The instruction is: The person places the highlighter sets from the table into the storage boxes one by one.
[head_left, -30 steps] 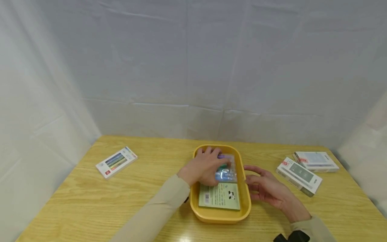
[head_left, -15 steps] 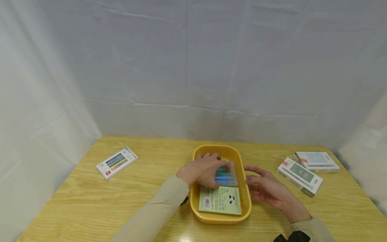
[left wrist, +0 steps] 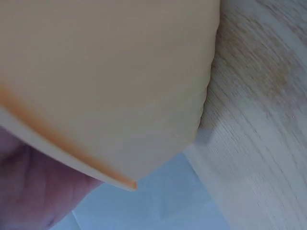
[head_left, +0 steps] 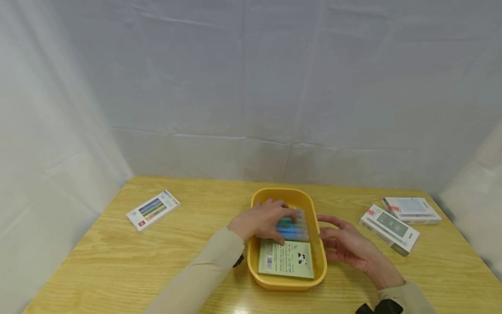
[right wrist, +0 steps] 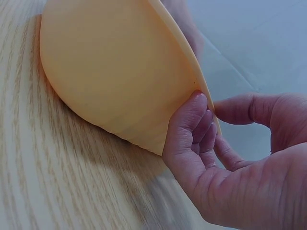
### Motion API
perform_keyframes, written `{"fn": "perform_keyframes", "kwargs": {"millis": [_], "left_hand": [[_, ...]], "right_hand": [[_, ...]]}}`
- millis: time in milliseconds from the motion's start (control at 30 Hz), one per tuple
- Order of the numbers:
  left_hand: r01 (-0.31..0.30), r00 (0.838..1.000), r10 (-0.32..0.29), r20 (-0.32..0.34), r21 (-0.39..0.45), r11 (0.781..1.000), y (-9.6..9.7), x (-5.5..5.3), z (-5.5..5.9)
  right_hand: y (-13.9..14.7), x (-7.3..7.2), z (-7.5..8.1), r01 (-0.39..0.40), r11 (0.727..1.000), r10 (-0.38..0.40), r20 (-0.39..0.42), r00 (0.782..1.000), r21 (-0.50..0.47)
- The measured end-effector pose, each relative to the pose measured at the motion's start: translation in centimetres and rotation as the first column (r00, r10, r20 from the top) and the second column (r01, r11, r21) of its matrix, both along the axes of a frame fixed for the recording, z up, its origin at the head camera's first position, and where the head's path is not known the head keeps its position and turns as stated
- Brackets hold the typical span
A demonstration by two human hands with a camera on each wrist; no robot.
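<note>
One bin [head_left: 284, 286], yellow, stands on the table [head_left: 164, 261] with a hand at each long side. The left hand [head_left: 260, 221] crosses the wall on its own side and lies over the pens [head_left: 296, 230], a clear pack showing blue and green that rests inside the bin, directly under its palm and fingers. Its thumb and fingers are spread apart, the fingers bent; whether they grip the pack I cannot tell. Just in front of that thumb, nearer the person, the booklet [head_left: 286, 261] lies flat in the bin, pale green with a panda printed on it.

The right hand [head_left: 347, 244] is clamped on the bin's rim, pinching it between thumb and fingers. In the right wrist view the outer wall rises beside those fingers; in the left wrist view the wall fills most of the space by the left hand.

Well to the left of the left hand lies the white box [head_left: 153, 210], coloured strips in its window. Just beyond the right hand, to its right, is the grey-panel box [head_left: 388, 229], and past it the far box [head_left: 412, 210].
</note>
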State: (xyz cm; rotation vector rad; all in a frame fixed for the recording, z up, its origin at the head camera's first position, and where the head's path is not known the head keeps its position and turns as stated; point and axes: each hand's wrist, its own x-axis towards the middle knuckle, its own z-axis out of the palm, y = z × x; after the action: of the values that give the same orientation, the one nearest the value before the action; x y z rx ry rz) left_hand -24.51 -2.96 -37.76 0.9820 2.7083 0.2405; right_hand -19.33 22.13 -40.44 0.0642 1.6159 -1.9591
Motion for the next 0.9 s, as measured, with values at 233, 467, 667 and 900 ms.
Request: {"fn": "perform_keyframes", "kwargs": {"millis": [233,467,667,900], "left_hand": [[-0.001,1.0,0.001,-0.021,-0.001,1.0,0.1,0.0,-0.1],[-0.013,0.996,0.011,-0.088,-0.03,0.999,0.0,0.3,0.0],[-0.011,0.996,0.011,-0.091,0.006,1.0,-0.4,0.4,-0.1],[0.05,0.986,-0.037,-0.162,0.076,0.996,-1.2,1.1,0.5]], "right_hand": [[0.1,0.0,0.0,0.011,1.0,-0.011,0.008,1.0,0.005],[0.1,0.0,-0.1,0.007,1.0,-0.007,-0.006,1.0,0.005],[0.1,-0.1,0.0,0.017,1.0,-0.017,0.014,1.0,-0.005],[0.1,-0.1,0.0,0.0,1.0,0.0,0.009,1.0,-0.013]]}}
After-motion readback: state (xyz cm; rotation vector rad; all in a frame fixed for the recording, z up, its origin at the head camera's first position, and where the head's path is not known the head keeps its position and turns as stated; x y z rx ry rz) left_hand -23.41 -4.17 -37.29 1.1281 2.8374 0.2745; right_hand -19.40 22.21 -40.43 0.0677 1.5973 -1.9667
